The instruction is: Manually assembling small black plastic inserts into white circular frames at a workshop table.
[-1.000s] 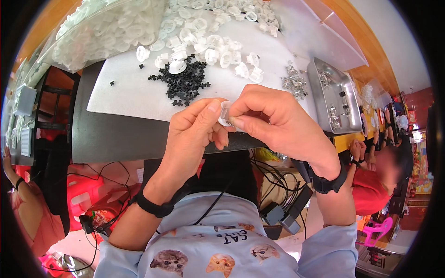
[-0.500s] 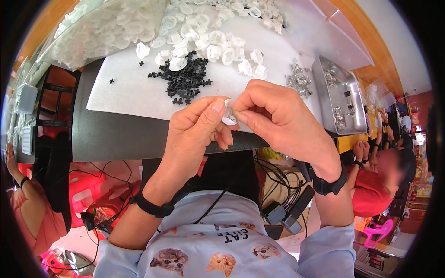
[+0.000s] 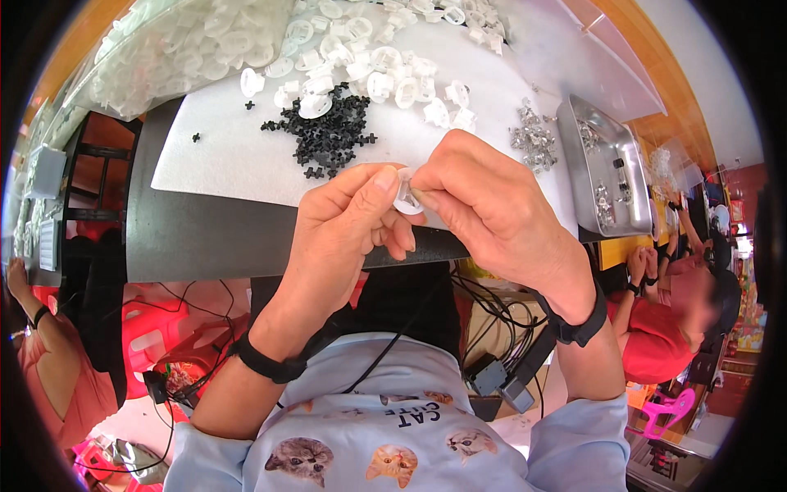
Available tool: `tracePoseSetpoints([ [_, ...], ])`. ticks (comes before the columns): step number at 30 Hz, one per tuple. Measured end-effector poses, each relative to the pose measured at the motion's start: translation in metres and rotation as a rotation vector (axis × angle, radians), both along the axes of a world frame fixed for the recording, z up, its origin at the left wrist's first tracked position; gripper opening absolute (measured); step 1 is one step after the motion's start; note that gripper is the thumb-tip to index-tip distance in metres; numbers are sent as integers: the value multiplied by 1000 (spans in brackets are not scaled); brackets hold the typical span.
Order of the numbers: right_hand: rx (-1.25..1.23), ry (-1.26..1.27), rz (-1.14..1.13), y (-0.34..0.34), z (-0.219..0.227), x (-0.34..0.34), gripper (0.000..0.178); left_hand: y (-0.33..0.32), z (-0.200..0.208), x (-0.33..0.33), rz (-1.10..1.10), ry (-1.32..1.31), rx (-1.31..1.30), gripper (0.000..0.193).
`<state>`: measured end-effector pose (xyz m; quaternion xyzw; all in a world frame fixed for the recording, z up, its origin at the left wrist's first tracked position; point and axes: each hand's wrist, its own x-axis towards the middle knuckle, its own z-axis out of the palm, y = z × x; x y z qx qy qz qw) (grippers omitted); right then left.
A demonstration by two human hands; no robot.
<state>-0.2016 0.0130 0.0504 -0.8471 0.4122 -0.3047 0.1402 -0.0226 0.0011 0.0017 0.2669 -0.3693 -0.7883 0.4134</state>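
Note:
Between my two hands, over the near edge of the table, is a round white plastic part (image 3: 407,202). My left hand (image 3: 348,215) pinches its left side between thumb and fingers. The thumb and forefinger of my right hand (image 3: 492,209) are pressed together at its right side; whatever small thing they may grip there is hidden. Just beyond my left hand lies a pile of small black cross-shaped pieces (image 3: 324,135). Farther back is a heap of similar white plastic parts (image 3: 381,74). Small shiny metal pieces (image 3: 534,141) lie beyond my right hand.
A metal tray (image 3: 574,164) with metal and black pieces stands at the right. A large clear bag of white parts (image 3: 188,61) fills the back left. White foam sheet (image 3: 221,160) covers the dark table (image 3: 213,238). Other people sit left and right; cables (image 3: 492,307) hang below.
My right hand has shifted slightly, its knuckles a little higher, still at the white part. My left hand keeps its pinch almost in place.

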Motion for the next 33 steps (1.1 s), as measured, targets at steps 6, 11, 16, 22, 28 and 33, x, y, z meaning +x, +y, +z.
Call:
tracePoseSetpoints([
  [6, -42, 34, -31, 5, 0, 3, 18, 0, -2, 0, 30, 8, 20, 32],
  [11, 59, -14, -77, 10, 3, 7, 13, 1, -3, -2, 56, 1, -10, 30],
  [16, -40, -6, -99, 9, -4, 7, 17, 1, -1, -1, 56, 10, -5, 29],
  [22, -104, 61, -101, 14, -5, 6, 25, 1, -1, -2, 54, 10, -2, 29],
  [28, -159, 146, -120, 19, -5, 7, 25, 1, -1, -3, 71, 8, 0, 28],
  [33, -179, 119, -120, 20, -11, 4, 27, 1, -1, -3, 68, 1, -9, 28],
])
